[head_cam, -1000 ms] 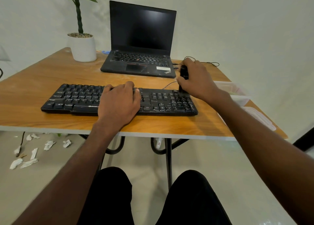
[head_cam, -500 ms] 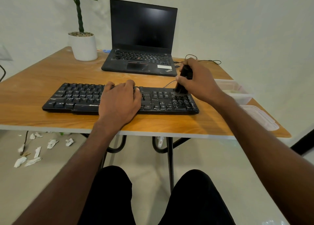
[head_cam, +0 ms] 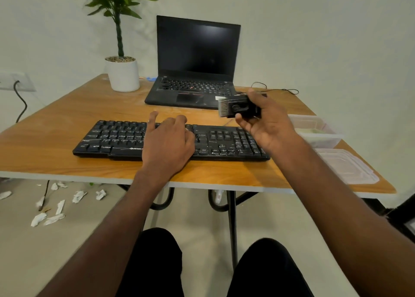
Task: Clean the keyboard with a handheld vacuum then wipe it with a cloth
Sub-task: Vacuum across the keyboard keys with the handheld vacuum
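A black keyboard [head_cam: 116,137] lies across the front of the wooden table [head_cam: 67,117]. My left hand [head_cam: 168,139] rests flat on its middle keys, fingers spread, holding nothing. My right hand [head_cam: 267,119] is raised above the keyboard's right end and grips a small black handheld vacuum [head_cam: 239,108], lying sideways with its pale brush nozzle pointing left. No cloth is visible.
An open black laptop [head_cam: 197,72] stands behind the keyboard, with a potted plant [head_cam: 122,74] to its left. Two clear plastic containers [head_cam: 314,128] sit at the table's right edge. A thin cable [head_cam: 280,90] runs behind my right hand. Paper scraps [head_cam: 56,202] litter the floor.
My right hand lifted the vacuum off the keyboard's right end and turned it sideways, nozzle now facing left. My left hand stayed on the keys. The camera tilted up slightly.
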Demonstrator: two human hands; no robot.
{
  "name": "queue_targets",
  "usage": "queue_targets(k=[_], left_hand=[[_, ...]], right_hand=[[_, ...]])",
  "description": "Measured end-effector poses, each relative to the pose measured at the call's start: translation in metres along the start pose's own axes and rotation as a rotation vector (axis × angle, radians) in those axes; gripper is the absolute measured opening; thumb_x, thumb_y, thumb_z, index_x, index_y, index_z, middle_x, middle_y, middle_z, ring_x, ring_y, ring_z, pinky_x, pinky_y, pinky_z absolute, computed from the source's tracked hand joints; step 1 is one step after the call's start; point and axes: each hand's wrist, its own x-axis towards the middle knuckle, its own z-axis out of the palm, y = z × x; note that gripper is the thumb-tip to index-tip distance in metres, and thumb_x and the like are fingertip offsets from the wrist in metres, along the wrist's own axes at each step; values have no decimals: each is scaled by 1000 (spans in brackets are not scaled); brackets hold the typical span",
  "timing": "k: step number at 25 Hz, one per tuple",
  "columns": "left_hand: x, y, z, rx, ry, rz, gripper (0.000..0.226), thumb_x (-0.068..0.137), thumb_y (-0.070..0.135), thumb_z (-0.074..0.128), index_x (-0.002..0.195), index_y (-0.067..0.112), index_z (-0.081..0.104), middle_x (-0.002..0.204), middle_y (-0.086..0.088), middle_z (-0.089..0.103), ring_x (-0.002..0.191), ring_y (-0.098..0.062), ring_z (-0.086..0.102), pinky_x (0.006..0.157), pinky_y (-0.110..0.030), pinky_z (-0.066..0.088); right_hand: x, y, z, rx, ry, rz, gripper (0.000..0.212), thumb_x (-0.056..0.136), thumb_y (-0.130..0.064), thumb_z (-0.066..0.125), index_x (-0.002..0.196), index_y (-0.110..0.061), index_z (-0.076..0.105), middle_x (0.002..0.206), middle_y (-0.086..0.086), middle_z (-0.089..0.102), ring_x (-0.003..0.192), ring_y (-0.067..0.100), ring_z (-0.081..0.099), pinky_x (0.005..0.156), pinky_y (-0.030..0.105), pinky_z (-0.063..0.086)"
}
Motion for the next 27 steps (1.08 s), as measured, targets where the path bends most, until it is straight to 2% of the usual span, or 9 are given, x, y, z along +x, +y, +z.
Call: queue_targets(k=[3, 5, 8, 12, 14, 17, 22, 24, 27], left_hand=[[-5, -6, -13, -126, 94, -25, 35, 106, 34, 45, 136, 22, 60, 118, 3, 73, 113, -12, 66, 131, -50, 5], [-15, -22, -25, -194, 163, -6, 32, 106, 35, 48, 133, 24, 61, 117, 5, 73, 112, -10, 67, 130, -50, 6], [-29, -81, -49, -215, 168, -56, 42, 103, 52, 45, 134, 27, 60, 122, 1, 72, 118, -16, 64, 130, -48, 7], [-23, -174, -80, -466, -229, -241, 87, 78, 90, 50, 150, 43, 42, 155, 10, 49, 136, -22, 46, 110, -49, 40], [-20, -198, -80, -601, -428, -267, 114, 60, 95, 66, 157, 46, 32, 164, 14, 36, 143, -20, 40, 110, -43, 42], [-18, -214, -70, -681, -560, -221, 140, 45, 86, 86, 162, 45, 22, 166, 15, 33, 146, -14, 43, 118, -38, 40], [-16, -224, -65, -745, -606, -189, 151, 43, 55, 103, 165, 42, 14, 169, 18, 25, 146, 3, 38, 111, -14, 38], [-15, -226, -64, -736, -602, -181, 155, 44, 54, 105, 164, 47, 8, 171, 19, 22, 151, -4, 34, 119, -24, 36], [-15, -224, -64, -727, -586, -151, 151, 47, 51, 107, 161, 52, 8, 164, 19, 35, 146, -6, 43, 122, -40, 40]], right_hand=[[-10, 2, 9, 298, 39, 163, 22, 93, -15, 75, 111, -8, 64, 119, 21, 70, 114, 36, 68, 77, 33, 61], [-14, 10, 15, 251, 39, 170, 22, 93, -11, 75, 111, -7, 64, 117, 21, 71, 111, 34, 70, 80, 31, 61], [-16, 26, 28, 187, 36, 175, 36, 90, -8, 77, 123, -5, 63, 117, 21, 72, 105, 32, 73, 67, 27, 63], [-14, 50, 58, -55, 80, 21, 50, 90, -13, 79, 133, -18, 53, 118, 13, 71, 96, 25, 76, 64, 27, 62], [-12, 60, 78, -246, 37, -125, 52, 91, -15, 77, 133, -28, 49, 121, 3, 65, 95, 20, 75, 64, 26, 62], [-8, 72, 108, -493, -139, -284, 48, 93, -16, 76, 131, -33, 52, 120, -7, 57, 98, 19, 72, 64, 28, 62], [1, 106, 159, -737, -421, -350, 48, 96, -18, 73, 137, -32, 52, 109, -15, 55, 97, 15, 69, 61, 22, 60], [4, 119, 179, -782, -510, -382, 49, 95, -17, 73, 136, -36, 53, 106, -14, 56, 93, 15, 70, 63, 26, 62], [13, 133, 205, -835, -601, -419, 45, 95, -18, 73, 132, -37, 57, 106, -11, 59, 94, 16, 70, 62, 26, 62]])
